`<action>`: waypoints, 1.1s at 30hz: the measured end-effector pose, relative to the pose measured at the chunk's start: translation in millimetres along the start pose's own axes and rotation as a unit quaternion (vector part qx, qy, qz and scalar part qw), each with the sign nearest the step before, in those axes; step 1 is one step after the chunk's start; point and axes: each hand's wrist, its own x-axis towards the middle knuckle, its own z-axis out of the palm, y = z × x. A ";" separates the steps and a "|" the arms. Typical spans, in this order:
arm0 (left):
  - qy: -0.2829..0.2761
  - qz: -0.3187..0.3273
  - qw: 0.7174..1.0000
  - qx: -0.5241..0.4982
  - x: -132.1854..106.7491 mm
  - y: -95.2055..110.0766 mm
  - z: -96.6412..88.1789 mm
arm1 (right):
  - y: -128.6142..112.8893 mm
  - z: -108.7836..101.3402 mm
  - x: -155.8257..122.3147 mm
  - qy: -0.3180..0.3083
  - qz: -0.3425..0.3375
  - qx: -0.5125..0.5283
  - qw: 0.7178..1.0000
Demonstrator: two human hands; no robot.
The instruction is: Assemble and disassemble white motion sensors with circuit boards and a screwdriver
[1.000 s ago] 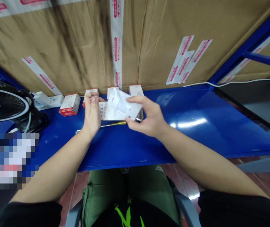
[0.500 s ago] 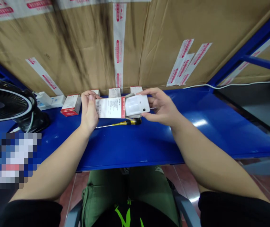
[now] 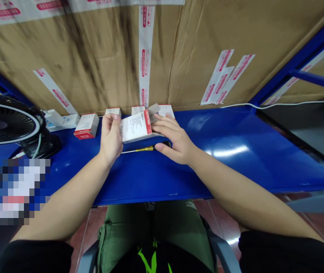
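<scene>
Surface: blue steel shelf [image 3: 235,170] stretching wide, cardboard cartons [image 3: 93,57] towering behind
Left hand [image 3: 110,138]: clenching the box's left end, just behind the yellow-handled screwdriver [image 3: 146,149]
White box [image 3: 135,127]: pointing sideways, long axis rising rightward, sitting behind the screwdriver
Right hand [image 3: 176,140]: fingers pressing onto the box's right end

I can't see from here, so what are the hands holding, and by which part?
The left hand grips a white cardboard box with a red stripe by its left end. The right hand has its fingers against the box's right end.
</scene>
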 end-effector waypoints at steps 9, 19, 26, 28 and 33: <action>-0.045 -0.032 0.998 0.027 0.9 1.6 -1.8 | 16.2 -9.4 -3.0 0.103 0.106 0.049 0.988; -0.031 -0.009 0.997 0.068 4.9 -4.2 -6.8 | 9.3 -9.3 -1.7 0.044 0.064 0.014 0.997; -0.028 0.031 0.993 0.108 7.0 -9.4 -11.8 | 9.6 4.8 -6.0 0.070 0.156 0.123 0.978; -0.029 0.037 0.993 0.112 7.1 -9.6 -13.1 | 8.4 4.1 -5.4 0.057 0.121 0.103 0.986; -0.051 0.054 0.988 0.138 8.5 -11.4 -16.2 | 11.7 -7.3 -6.2 -0.004 0.043 0.065 0.997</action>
